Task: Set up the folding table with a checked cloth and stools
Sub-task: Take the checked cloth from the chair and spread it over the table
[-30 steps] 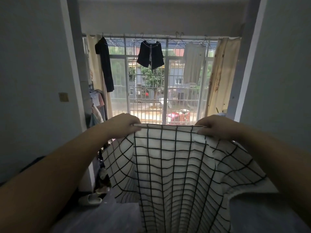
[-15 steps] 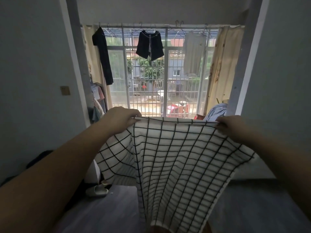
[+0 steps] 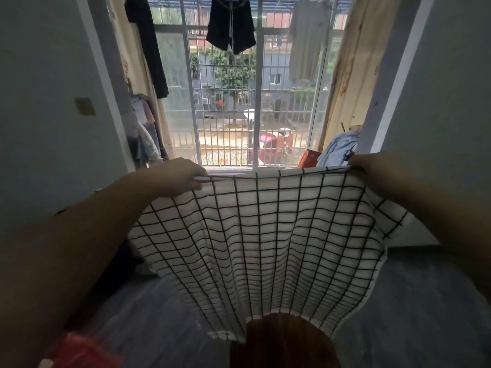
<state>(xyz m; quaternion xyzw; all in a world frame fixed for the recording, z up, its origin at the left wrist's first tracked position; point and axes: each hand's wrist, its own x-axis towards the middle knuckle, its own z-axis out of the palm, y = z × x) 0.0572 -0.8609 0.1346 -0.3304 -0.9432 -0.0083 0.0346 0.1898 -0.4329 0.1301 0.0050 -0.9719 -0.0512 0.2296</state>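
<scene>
As 2 grips pinch, 1 cloth

Source: daylight from the barred window straight ahead.
Room: dim; the walls and floor are grey and murky.
Backlight: the hanging shorts are nearly black silhouettes; the checked cloth glows pale where light passes through.
Shadows: the left forearm is dark on the camera side; soft folds shade the cloth's lower part.
Glare: the street outside is bright and slightly washed out.
Distortion: wide-angle bend in the door frame; the cloth's grid lines fan outward.
Focus: the lower corners are soft, and a red object is blurred.
</scene>
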